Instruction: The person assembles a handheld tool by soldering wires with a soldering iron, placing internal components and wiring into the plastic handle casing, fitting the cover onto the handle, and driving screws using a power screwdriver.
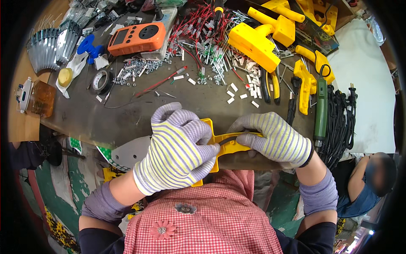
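Note:
Just off the table's near edge, both gloved hands hold a yellow plastic housing (231, 147), an open shell with a handle. My left hand (172, 148), in a striped glove, is closed around its wider end and covers most of it. The left thumb presses near a short black cable (228, 139) lying along the handle's hollow. Around the handle end my right hand (277, 139) is closed, its thumb on the cable and its index finger above. The right palm hides the end of the handle.
On the dark workbench (139, 110) lie an orange meter (137, 38), loose nuts and screws (135, 70), red wires (194, 29) and yellow-handled pliers (270, 86). More yellow housings (253, 44), a green electric screwdriver (321, 108) and black cables (338, 122) lie right. Another person (359, 186) sits at right.

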Available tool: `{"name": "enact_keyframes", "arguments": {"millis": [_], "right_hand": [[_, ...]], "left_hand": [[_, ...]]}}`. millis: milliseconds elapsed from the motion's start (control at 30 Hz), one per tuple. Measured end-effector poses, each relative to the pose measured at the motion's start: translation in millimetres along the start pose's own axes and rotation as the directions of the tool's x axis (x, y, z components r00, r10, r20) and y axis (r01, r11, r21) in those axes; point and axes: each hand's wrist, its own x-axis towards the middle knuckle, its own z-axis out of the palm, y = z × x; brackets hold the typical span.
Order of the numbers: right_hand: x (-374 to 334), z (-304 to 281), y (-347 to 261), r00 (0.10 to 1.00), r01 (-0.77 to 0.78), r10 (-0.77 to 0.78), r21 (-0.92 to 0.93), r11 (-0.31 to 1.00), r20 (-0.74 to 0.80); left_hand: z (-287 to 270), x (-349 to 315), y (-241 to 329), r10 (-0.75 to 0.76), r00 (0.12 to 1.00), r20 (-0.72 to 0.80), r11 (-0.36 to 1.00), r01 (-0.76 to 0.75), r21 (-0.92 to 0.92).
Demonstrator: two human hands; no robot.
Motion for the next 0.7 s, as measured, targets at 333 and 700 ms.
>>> {"name": "enact_keyframes", "arguments": {"millis": [333,700], "right_hand": [[-1,18,22,0.918,0.281,-0.353,-0.329,0.902,-0.184],[0,21,14,0.900,0.256,-0.346,-0.320,0.912,-0.267]], "left_hand": [[0,5,-7,0.072,0.996,0.058,0.997,-0.073,0.013],[-13,-26,10,-0.001,0.990,0.143,0.932,-0.051,0.359]]}}
